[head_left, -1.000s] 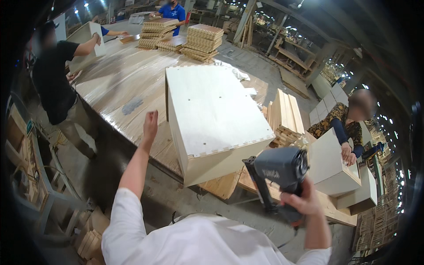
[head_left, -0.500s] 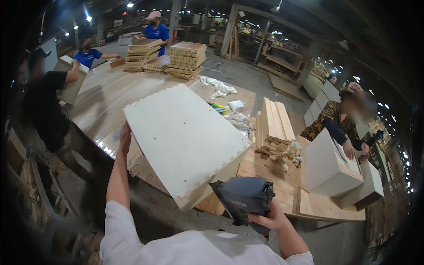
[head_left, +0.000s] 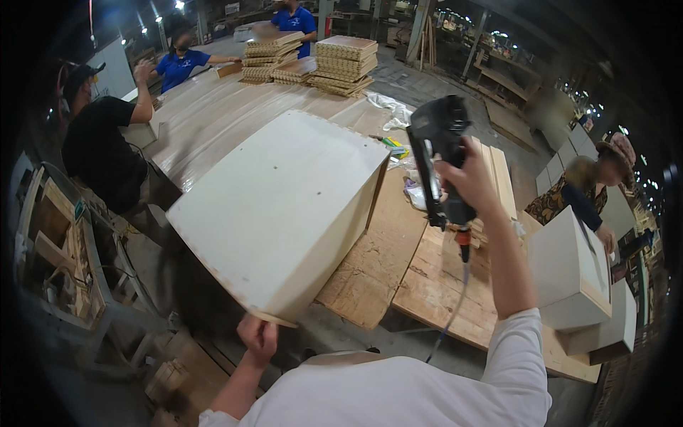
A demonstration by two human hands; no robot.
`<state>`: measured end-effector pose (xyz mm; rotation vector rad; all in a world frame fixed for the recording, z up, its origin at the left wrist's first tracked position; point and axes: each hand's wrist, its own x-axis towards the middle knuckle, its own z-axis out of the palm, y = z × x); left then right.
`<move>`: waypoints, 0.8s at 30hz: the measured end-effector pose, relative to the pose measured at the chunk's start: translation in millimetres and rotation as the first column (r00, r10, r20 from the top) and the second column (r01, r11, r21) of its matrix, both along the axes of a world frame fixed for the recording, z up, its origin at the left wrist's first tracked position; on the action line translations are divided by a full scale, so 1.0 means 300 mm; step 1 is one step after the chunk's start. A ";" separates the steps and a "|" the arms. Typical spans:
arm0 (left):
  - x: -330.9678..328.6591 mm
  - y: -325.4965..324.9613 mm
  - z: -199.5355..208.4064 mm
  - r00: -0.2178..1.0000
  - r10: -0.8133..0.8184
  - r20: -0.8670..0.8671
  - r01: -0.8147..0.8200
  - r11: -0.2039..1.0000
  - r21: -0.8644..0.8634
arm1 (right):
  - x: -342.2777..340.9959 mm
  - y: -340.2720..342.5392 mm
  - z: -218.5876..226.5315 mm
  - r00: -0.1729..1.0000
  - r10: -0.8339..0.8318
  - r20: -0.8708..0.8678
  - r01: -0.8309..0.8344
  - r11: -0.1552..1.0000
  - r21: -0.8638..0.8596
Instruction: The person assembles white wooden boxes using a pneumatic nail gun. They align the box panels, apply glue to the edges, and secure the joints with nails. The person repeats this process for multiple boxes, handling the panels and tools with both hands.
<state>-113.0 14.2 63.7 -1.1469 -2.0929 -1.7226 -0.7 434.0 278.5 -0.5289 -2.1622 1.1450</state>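
Observation:
A large pale box (head_left: pixel 277 206), its flat panel with several small dark spots facing up, rests on the table before me. At its near corner my left hand (head_left: pixel 257 340) is closed, fingers gripping the lower edge of the panel. My right hand (head_left: pixel 471 181) is wrapped around the handle of a dark nail gun (head_left: pixel 440 121), held upright in the air to the right of the box and apart from it. From the gun's orange-ended fitting an air hose (head_left: pixel 459 306) hangs down toward my body.
Stacked notched panels (head_left: pixel 345 64) stand at the table's far side, near two people in blue shirts. Behind the gun lie wooden boards (head_left: pixel 501 178) and a white cloth (head_left: pixel 391 110). Another person works at white boxes (head_left: pixel 569 270) on the right; one in black (head_left: pixel 107 142) stands left.
The nail gun has gone up and right, away from the box's near edge. My left hand has moved from the box's left side to its near corner, and the box has turned.

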 end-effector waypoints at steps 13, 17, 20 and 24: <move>0.291 0.750 0.015 0.751 -0.658 0.050 0.660 0.749 -0.063 | 0.394 -0.285 0.433 0.962 0.074 0.263 0.007 0.955 -0.297; 0.193 0.598 -0.024 0.738 -0.662 0.131 0.674 0.723 -0.148 | 0.416 -0.298 0.432 0.914 0.112 0.391 0.061 0.913 -0.404; 0.110 0.447 -0.081 0.813 -0.568 0.128 0.582 0.789 -0.198 | 0.409 -0.316 0.419 0.878 0.099 0.468 0.111 0.910 -0.399; 0.029 0.266 -0.092 0.872 -0.408 0.269 0.472 0.847 -0.245 | 0.402 -0.314 0.403 0.862 0.088 0.499 0.145 0.901 -0.410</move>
